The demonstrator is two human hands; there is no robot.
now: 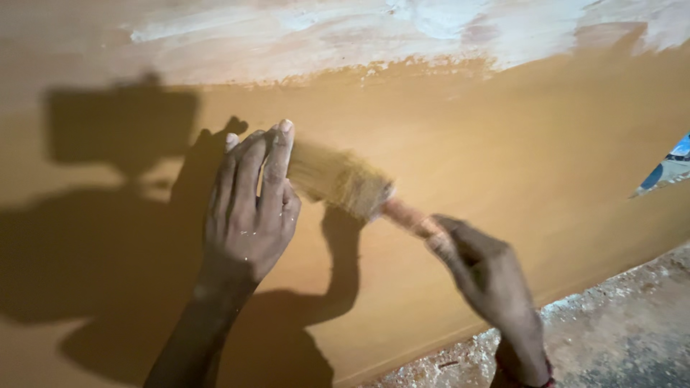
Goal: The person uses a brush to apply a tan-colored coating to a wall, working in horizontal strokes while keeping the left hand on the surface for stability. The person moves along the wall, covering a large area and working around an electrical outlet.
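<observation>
Right hand point(483, 276) wraps its grip around a paintbrush point(353, 187); left hand point(248, 205), fingers spread, lies flat on the tan wall point(503, 151), touching the bristles.

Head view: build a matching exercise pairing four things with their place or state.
Things:
1. left hand
2. right hand
3. wide ochre-bristled paintbrush
4. white unpainted patch

Place or state:
A. along the top of the ochre painted wall
B. flat on the wall, fingers by the bristles
C. gripping the reddish handle
D. blurred, bristles against the wall

Pairs: 1-B, 2-C, 3-D, 4-A
</observation>
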